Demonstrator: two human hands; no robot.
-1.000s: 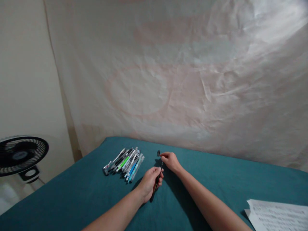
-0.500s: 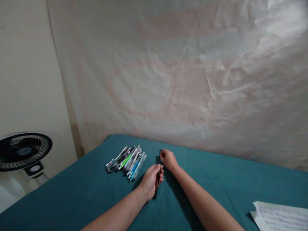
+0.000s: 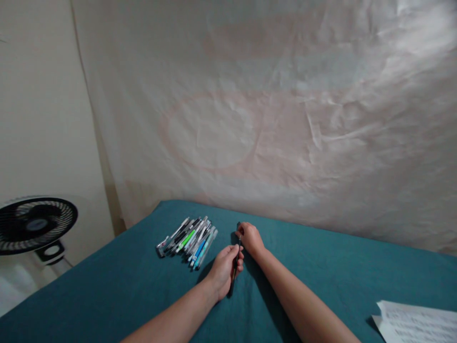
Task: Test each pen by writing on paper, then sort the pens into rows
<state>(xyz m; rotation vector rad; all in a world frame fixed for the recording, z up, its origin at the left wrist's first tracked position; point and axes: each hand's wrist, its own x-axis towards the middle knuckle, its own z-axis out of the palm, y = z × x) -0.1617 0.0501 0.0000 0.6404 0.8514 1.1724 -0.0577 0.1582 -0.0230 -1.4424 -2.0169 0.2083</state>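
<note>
A black pen (image 3: 233, 276) lies slantwise in my left hand (image 3: 224, 269), whose fingers are closed around its barrel. Its narrow upper end points away from me, toward my right hand (image 3: 250, 237). The fingertips of that hand pinch a small dark piece that looks like the pen cap (image 3: 238, 224), just beyond the pen's tip. Much of this piece is hidden by the fingers. Left of both hands, a pile of pens (image 3: 189, 240) rests on the teal cloth (image 3: 150, 290), mostly black, grey and clear, with a green one and some blue ones.
Sheets of paper with writing (image 3: 417, 321) lie at the near right of the cloth. A black fan (image 3: 37, 224) stands off the left edge. Behind the cloth-covered surface hangs a pale, wrinkled sheet (image 3: 271, 119).
Almost nothing differs. My right hand has shifted very slightly at the pen's upper end, and my left hand keeps its hold on the pen.
</note>
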